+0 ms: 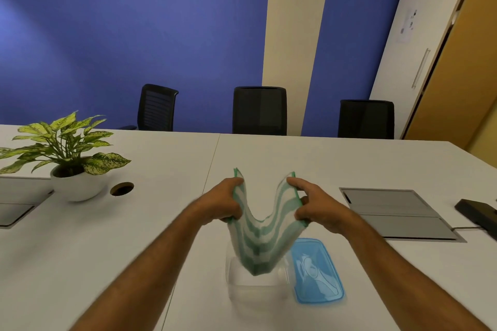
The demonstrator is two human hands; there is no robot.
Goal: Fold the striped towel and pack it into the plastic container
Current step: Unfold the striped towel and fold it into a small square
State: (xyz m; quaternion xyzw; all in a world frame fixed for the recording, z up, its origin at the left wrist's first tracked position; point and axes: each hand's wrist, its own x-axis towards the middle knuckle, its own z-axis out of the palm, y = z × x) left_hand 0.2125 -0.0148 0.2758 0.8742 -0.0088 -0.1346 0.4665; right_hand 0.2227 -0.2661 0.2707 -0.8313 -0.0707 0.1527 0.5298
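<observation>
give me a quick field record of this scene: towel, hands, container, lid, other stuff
towel: striped towel held in the air, sagging in a U, low point over the container
left hand: grip on the towel's left edge
right hand: grip on the towel's right edge
container: clear plastic container on the table, open
lid: blue lid lying beside the container, to its right
other: potted plant far left

Both bare forearms reached forward from the near edge. The left hand (224, 203) and right hand (313, 203) were raised side by side, near each other, fingers curled closed and thumbs pointing far.
</observation>
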